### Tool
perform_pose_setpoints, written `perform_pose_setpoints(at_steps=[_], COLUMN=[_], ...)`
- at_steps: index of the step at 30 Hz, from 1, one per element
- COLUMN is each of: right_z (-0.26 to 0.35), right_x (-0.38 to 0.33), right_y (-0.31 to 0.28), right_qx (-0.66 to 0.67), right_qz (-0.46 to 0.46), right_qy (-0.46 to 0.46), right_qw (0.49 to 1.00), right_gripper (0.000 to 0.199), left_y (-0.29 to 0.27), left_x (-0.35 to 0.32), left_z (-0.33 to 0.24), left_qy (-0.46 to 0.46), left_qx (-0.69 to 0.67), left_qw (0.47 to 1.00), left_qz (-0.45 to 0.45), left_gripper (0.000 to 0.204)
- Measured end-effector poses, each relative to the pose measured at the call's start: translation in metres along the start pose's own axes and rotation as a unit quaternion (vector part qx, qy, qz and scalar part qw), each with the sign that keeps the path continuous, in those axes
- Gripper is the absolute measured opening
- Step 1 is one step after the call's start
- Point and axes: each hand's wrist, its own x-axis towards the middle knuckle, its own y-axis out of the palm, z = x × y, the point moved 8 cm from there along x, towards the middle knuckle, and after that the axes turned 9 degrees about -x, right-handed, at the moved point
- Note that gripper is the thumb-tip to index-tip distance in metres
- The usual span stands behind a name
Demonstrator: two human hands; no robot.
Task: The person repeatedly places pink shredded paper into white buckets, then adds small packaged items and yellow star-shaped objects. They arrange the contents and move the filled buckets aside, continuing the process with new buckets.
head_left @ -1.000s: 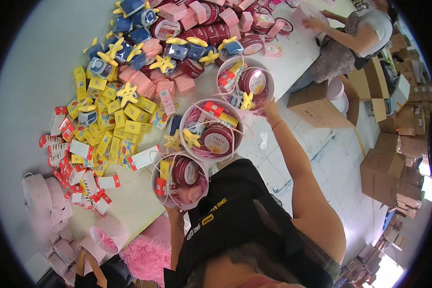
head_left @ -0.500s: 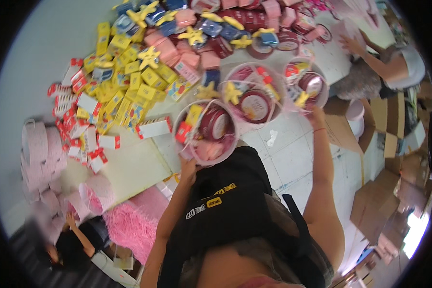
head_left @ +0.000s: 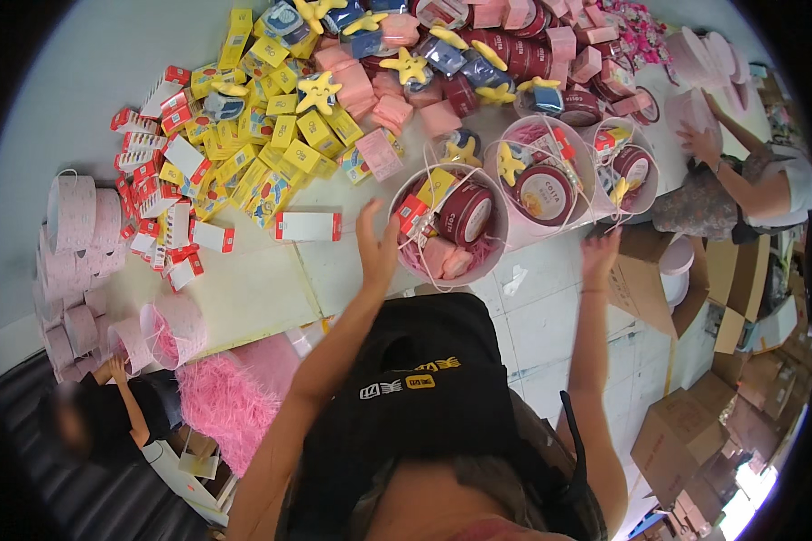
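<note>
While I reach out over the tabletop (head_left: 244, 298), both my hands are open and hold nothing. My left hand (head_left: 376, 242) has its fingers spread and touches the near rim of the first pink bucket (head_left: 448, 225). My right hand (head_left: 599, 256) is up in the air just below the third pink bucket (head_left: 630, 176), and I cannot tell if it touches it.

I count three round pink buckets in a row at the tabletop edge. The second pink bucket (head_left: 543, 180) sits between the other two. Each one has a dark red round tin (head_left: 467, 213) inside. The first pink bucket also holds pink soap bars, a yellow box and a small red box. A yellow star toy (head_left: 511, 164) sticks up in the second one.

Behind the first pink bucket lie heaps too big to count: yellow boxes (head_left: 284, 149), red and white boxes (head_left: 167, 194), pink boxes and more star toys. One long white box with red ends (head_left: 308, 225) lies alone to the left of that bucket.

Far left of it, empty pink buckets (head_left: 77, 216) are stacked, and a pile of pink paper shreds (head_left: 230, 397) lies below them. Another person's hand (head_left: 699, 144) works far to the right. The tabletop is pale, the floor (head_left: 550, 307) has white tiles, and brown cardboard boxes (head_left: 695, 433) stand on it.
</note>
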Motion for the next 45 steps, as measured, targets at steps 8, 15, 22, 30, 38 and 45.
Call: perform_pose_setpoints(at_steps=[8,15,22,30,38,45], right_z=[-0.143,-0.123,-0.116,-0.124,-0.132,-0.117], right_x=[-0.198,-0.206,-0.206,-0.187,-0.196,-0.208], right_y=[0.181,0.175,0.217,0.209,0.144,0.117], right_qx=[-0.082,-0.123,-0.005,-0.085,-0.012,-0.006], right_qz=[0.275,0.260,0.266,0.251,0.146,0.100], right_qy=[0.063,0.175,0.194,0.177,0.122,0.107], right_qw=[0.956,0.941,0.944,0.948,0.982,0.989], right_gripper=[0.075,0.063,0.058,0.069,0.071,0.060], left_y=[0.173,0.152,-0.001,-0.162,-0.110,-0.080], left_x=[0.160,0.168,0.132,0.217,0.436,0.432], left_z=[0.087,-0.014,-0.171,-0.209,-0.299,-0.184], left_qy=[-0.303,0.041,0.196,0.318,0.253,0.215], left_qx=[0.040,0.083,0.058,0.243,0.571,0.424], left_qw=[0.869,0.948,0.972,0.916,0.780,0.880], left_qz=[0.388,0.306,0.113,0.004,-0.036,0.003], left_gripper=[0.024,0.014,0.009,0.015,0.045,0.066])
